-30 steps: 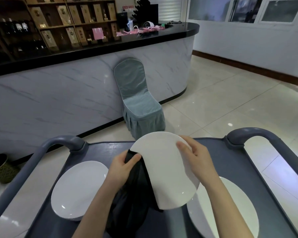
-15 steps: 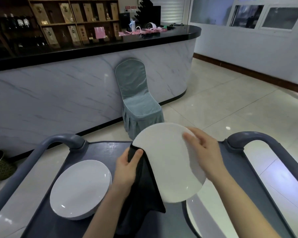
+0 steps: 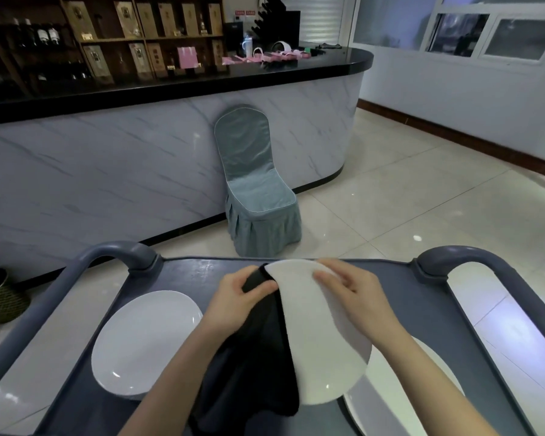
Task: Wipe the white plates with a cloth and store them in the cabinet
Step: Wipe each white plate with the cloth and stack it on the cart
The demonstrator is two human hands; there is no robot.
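Single view only: wide-angle lens on person's head, facing forward and tipped down. Sits above near end of grey cart (image 3: 422, 309), looking along its deck. Low centre, very close: left hand (image 3: 236, 297) gripping black cloth (image 3: 258, 357), right hand (image 3: 354, 297) holding white plate (image 3: 324, 357), forearms (image 3: 170, 382) entering from bottom edge. Beyond cart: covered chair (image 3: 258, 184), marble-fronted bar (image 3: 107, 184), tiled floor (image 3: 422, 199), windows (image 3: 501, 39) upper right. Straight edges bow toward frame sides.

Over the grey cart (image 3: 422, 294), the left hand (image 3: 236, 297) and the right hand (image 3: 353, 294) are seen bare. The left forearm (image 3: 183, 372) and the right forearm (image 3: 422, 372) are left uncovered from the wrists to the cart's near edge; the right fingertips (image 3: 323, 275) are blurred.
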